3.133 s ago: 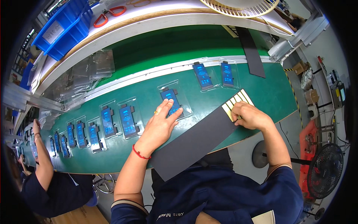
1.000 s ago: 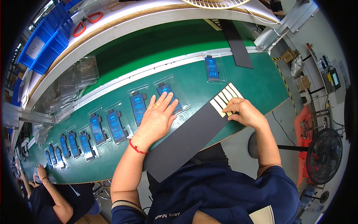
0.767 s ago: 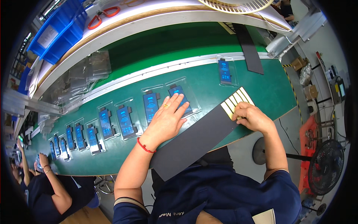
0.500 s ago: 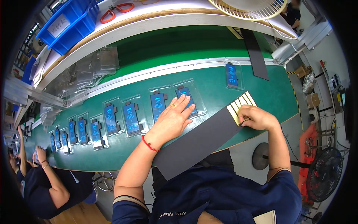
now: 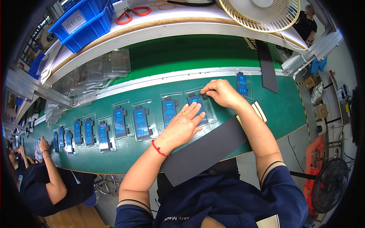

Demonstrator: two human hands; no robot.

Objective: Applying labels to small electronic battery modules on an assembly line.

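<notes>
The flat, blue-and-black rectangular battery pack (image 5: 192, 99) lies in a clear, shallow plastic tray (image 5: 211, 115) on the dark green, smooth tabletop (image 5: 279, 127). It is probably light, thin and fairly stiff, with a slick face; the tray is likely flexible and apt to slide. Its long edges seem the safest hold, since the dark end tabs look fragile. The left hand (image 5: 181, 126) rests on it, fingers spread; the right hand (image 5: 222, 93) has thumb and forefinger drawn together at its upper right corner, though whether they pinch anything cannot be told. Half a second ago the right hand was at the pale-yellow-striped end of the long, matt-black flat strip (image 5: 207, 150); the left hand stays on the pack.
</notes>
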